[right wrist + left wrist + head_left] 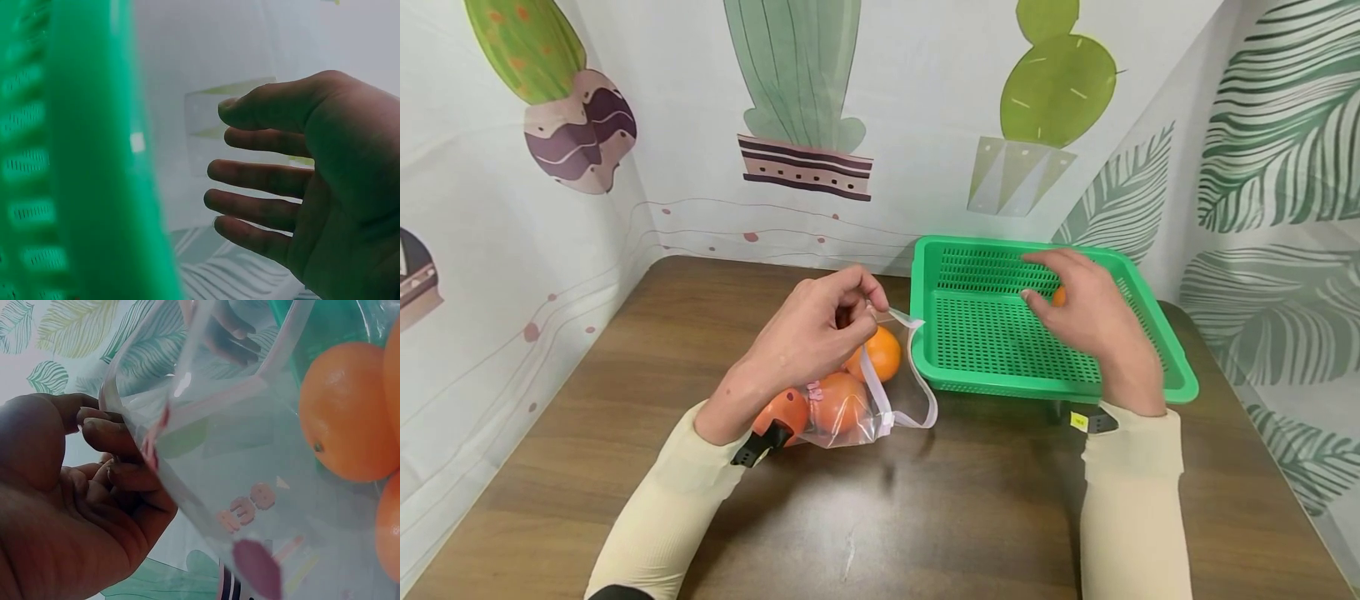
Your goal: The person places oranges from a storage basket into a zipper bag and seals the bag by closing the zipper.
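Oranges (838, 404) sit in a clear bag (859, 431) on the worktop (985, 500), left of middle; the left hand (808, 329) pinches its rim, maybe to keep it open. The right hand (1086, 308), fingers loose, hangs over a green basket (1015, 386) with another orange (1059, 297), near the far right corner.

The right hand (1093, 315) hides most of one orange (1059, 297) in the head view. The right wrist view blurs and crops the green basket (94, 150).
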Demonstrator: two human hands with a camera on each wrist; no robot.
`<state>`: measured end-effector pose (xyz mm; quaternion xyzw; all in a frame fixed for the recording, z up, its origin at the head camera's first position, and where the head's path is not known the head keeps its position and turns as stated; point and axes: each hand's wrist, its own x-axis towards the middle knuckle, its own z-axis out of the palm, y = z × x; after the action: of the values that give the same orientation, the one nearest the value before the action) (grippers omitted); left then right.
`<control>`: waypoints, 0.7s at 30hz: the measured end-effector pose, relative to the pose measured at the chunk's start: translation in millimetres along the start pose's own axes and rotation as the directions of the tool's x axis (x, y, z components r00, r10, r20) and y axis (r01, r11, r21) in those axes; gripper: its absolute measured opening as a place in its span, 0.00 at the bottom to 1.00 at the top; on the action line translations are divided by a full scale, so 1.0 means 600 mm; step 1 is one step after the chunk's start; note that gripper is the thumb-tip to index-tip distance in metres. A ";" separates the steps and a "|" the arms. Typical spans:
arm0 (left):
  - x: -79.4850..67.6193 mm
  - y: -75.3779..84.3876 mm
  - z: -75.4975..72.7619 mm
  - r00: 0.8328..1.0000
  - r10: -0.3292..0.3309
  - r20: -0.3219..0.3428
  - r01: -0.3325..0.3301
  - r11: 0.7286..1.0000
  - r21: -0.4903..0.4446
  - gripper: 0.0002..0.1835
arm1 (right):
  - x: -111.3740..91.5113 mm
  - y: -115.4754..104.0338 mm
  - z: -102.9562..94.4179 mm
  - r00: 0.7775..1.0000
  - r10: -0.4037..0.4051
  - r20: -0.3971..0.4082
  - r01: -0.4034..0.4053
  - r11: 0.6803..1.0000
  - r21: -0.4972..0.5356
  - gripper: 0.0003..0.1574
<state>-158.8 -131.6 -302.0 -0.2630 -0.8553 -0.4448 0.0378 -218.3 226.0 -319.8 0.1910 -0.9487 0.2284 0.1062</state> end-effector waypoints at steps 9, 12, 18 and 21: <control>0.000 0.001 0.001 1.000 -0.001 0.011 0.002 1.000 -0.007 0.10 | -0.001 0.027 -0.007 0.999 0.039 0.002 -0.039 0.999 -0.003 0.33; 0.000 0.002 0.001 1.000 0.003 0.014 -0.003 1.000 -0.003 0.10 | -0.003 0.035 -0.007 0.999 0.049 0.005 -0.049 0.999 -0.012 0.33; 0.000 0.001 0.002 1.000 0.005 0.017 -0.005 1.000 0.002 0.11 | -0.007 0.059 -0.008 0.997 0.081 0.018 -0.081 0.997 -0.008 0.35; 0.000 0.001 0.003 1.000 0.006 0.017 -0.007 1.000 0.008 0.11 | -0.009 0.072 -0.009 0.995 0.098 0.036 -0.098 0.995 0.000 0.35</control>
<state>-158.5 -130.2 -302.6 -0.2693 -0.8566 -0.4389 0.0331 -230.5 266.1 -333.7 0.1484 -0.9585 0.2305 0.0777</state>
